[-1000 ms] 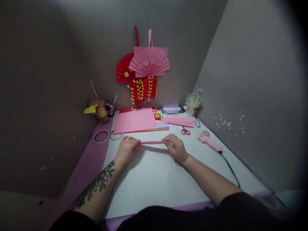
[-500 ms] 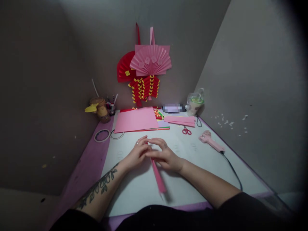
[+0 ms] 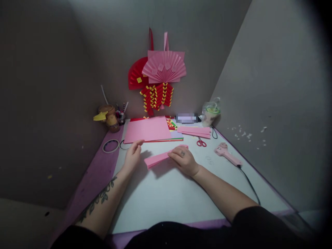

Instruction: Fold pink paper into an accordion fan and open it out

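1. Paper strip, pink and folded in layers, slants across the middle of the white work surface, its right end farther from the person; a shadow below suggests it is held above that surface.
2. Right hand grasps the strip, thumb and fingers pinching its right half. That hold appears to leave the left end loose, where the layers part slightly (a bit of the other end shows beyond the knuckles).
3. Left hand grips nothing: its fingers point forward and inward, just apart from the loose end, a spot that seems handy for reaching it.
4. Beyond the hands lie a large pink sheet and several cut pink strips, with red-handled scissors just in front of the strips; supplies set there probably leave the middle for handwork.
5. Glue gun lies well right of the right hand, its dark cord trailing near the right edge, seemingly out of the forearm's way.
6. Room for moving looks widest toward the near purple edge, between the forearms; forward, the sheet's front edge is close, and a tape roll lies to the left.
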The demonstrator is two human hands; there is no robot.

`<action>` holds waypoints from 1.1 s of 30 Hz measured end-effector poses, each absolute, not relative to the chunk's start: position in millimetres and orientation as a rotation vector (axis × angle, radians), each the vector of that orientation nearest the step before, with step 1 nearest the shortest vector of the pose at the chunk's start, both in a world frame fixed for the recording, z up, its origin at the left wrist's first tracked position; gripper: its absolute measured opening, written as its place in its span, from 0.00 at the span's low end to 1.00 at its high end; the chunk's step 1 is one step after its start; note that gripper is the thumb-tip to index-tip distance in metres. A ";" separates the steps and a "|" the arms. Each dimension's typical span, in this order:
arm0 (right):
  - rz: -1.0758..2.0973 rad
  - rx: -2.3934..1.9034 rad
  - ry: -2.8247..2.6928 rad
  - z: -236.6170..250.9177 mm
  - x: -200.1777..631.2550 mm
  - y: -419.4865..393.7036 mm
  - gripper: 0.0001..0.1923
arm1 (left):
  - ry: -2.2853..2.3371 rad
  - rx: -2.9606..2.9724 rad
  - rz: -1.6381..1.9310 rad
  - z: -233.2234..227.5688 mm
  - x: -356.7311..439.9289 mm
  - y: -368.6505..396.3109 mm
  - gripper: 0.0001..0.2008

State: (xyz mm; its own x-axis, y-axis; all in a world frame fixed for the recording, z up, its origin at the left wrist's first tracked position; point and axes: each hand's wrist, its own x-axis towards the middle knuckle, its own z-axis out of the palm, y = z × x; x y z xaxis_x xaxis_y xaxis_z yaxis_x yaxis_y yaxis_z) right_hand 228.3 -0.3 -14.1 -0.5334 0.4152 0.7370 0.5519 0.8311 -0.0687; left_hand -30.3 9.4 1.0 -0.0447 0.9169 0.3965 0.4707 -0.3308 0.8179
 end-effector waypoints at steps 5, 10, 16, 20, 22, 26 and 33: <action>-0.306 -0.854 -2.275 -20.2 213.8 5.4 0.12 | 1.491 2.319 1.375 12.9 -26.9 -6.2 0.14; -0.278 -0.908 -2.330 -18.7 199.4 -5.8 0.08 | 1.346 2.880 0.815 8.7 -0.9 -25.0 0.12; -0.261 -0.928 -2.323 -14.2 201.9 -7.6 0.09 | 1.456 2.871 0.688 5.6 -8.9 -18.5 0.08; -0.295 -0.907 -2.246 -14.0 208.1 -2.2 0.10 | 1.462 2.833 0.748 7.4 -20.6 -13.2 0.13; -0.353 -0.925 -2.173 -15.6 210.9 1.4 0.10 | 1.420 2.856 0.778 6.6 -24.2 -9.8 0.17; -0.423 -1.039 -2.175 -25.8 211.6 11.5 0.08 | 1.370 2.899 0.725 1.2 -26.2 -2.7 0.20; -0.153 -1.172 -2.409 -42.8 206.0 20.2 0.04 | 1.430 2.852 0.449 -9.3 -19.6 -3.4 0.15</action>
State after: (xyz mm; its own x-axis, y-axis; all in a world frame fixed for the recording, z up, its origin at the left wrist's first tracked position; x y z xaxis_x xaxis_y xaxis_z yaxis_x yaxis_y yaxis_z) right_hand 206.0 20.2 -42.8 -0.5349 0.7188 0.4441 0.7691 0.6318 -0.0964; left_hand -19.6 -3.4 -9.3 0.5676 0.7735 0.2820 0.7958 -0.6033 0.0529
